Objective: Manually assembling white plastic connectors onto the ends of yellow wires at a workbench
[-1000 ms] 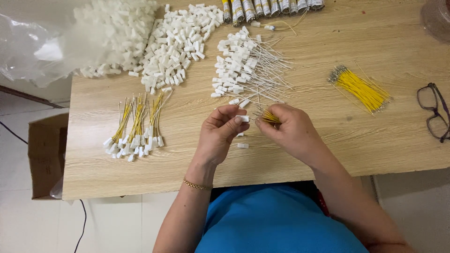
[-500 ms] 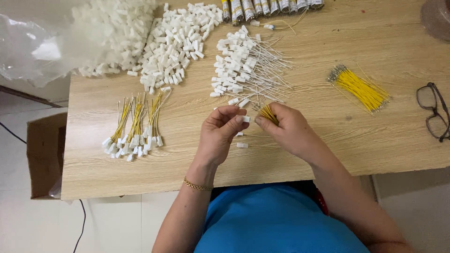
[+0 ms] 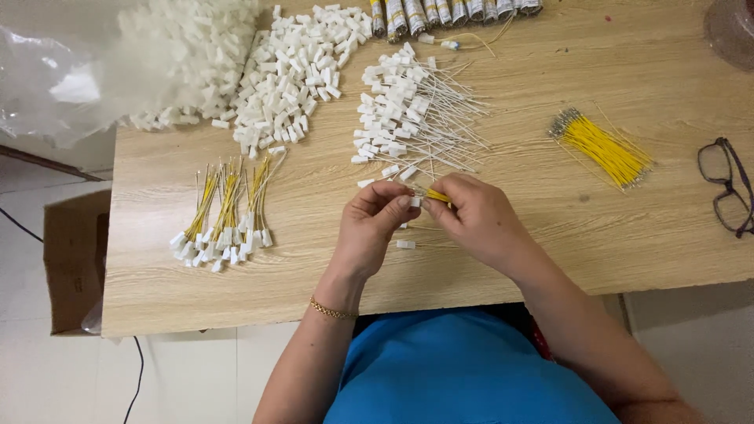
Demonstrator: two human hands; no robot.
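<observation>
- Nearest the person, a single small white connector (image 3: 405, 244) lies on the wooden table (image 3: 613, 235) just below the two hands.
- The left hand (image 3: 375, 228) has its fingers (image 3: 399, 202) pressed together, pinching a small white connector piece (image 3: 414, 201) at the tips.
- The right hand (image 3: 477, 220) meets it fingertip to fingertip, pinching a short yellow wire (image 3: 437, 195) whose end touches the white piece.
- To the left lie finished yellow wires with white connectors (image 3: 226, 216), set in three small bundles, well apart from the hands.
- Just beyond the hands sits a heap of white connectors on thin pale wires (image 3: 412, 118), spread like a fan.
- On the right lies a bundle of bare yellow wires (image 3: 601, 148), and dark-framed glasses (image 3: 726, 188) rest at the table's edge.
- Farther back a pile of loose white connectors (image 3: 294, 67) spreads beside a clear plastic bag (image 3: 71, 78) holding more.
- At the far edge stands a row of small striped rolls (image 3: 448, 11).
- A brown cardboard box (image 3: 75, 259) stands on the floor, left of the table.
</observation>
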